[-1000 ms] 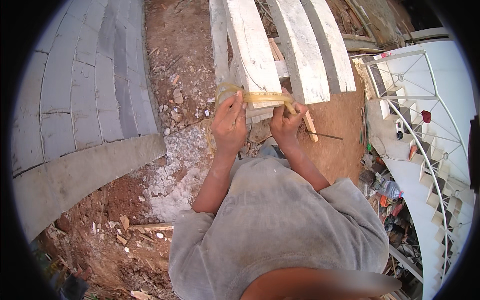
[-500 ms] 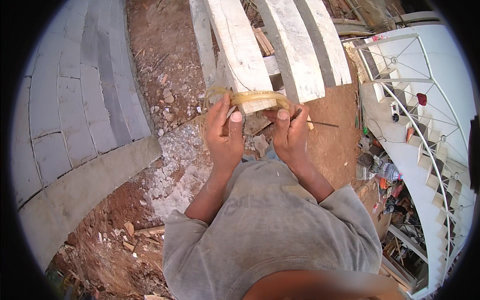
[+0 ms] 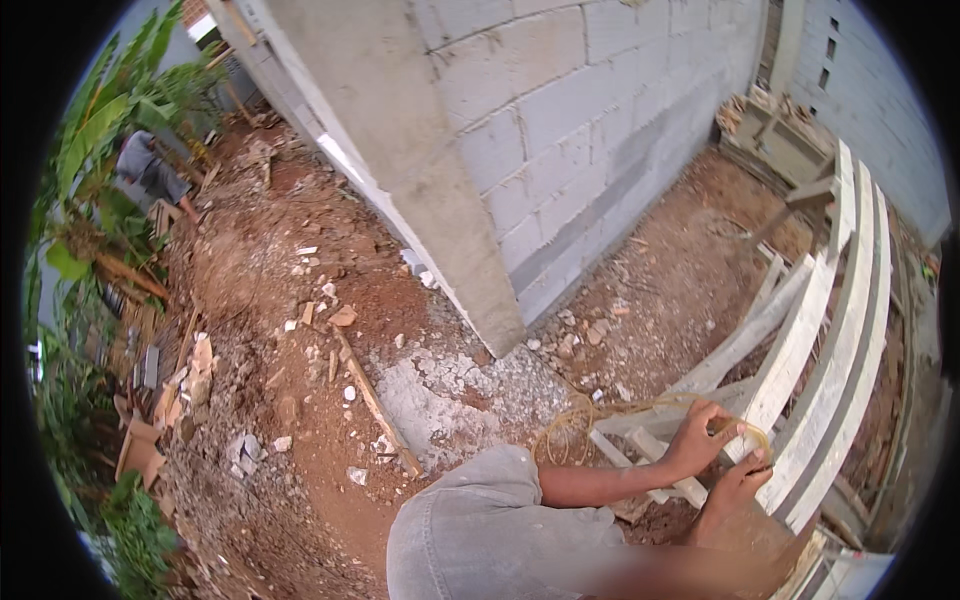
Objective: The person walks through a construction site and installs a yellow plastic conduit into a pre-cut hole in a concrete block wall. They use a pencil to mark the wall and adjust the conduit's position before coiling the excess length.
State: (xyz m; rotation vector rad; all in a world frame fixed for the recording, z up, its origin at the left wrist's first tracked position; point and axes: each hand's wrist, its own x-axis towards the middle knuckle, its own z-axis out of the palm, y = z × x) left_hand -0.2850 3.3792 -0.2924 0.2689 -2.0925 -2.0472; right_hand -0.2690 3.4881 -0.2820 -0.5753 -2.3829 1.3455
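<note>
At the lower right, my left hand [image 3: 697,441] is closed on a yellowish clear hose [image 3: 763,438], thumb and fingers bent around it. Just below and to the right, my right hand [image 3: 738,486] also grips it, thumb raised. A short arc of hose bends between the two hands, beside the near ends of long pale timber beams [image 3: 822,345]. From the left hand, thin loose loops of the same hose trail left over the rubble. Whether the right hand still has the thin dark rod seen earlier is hidden.
A grey block wall with a concrete column [image 3: 425,150] rises ahead. Around it lie red soil, stones and a loose wooden strip [image 3: 375,405]. Another person [image 3: 155,170] bends by banana plants [image 3: 95,140] at the far left. Timber props stand under the beams.
My view has swung left, so the hands and beams now sit at the lower right; the wall corner and the other person have come into view. Both hands keep hold of the hose.
</note>
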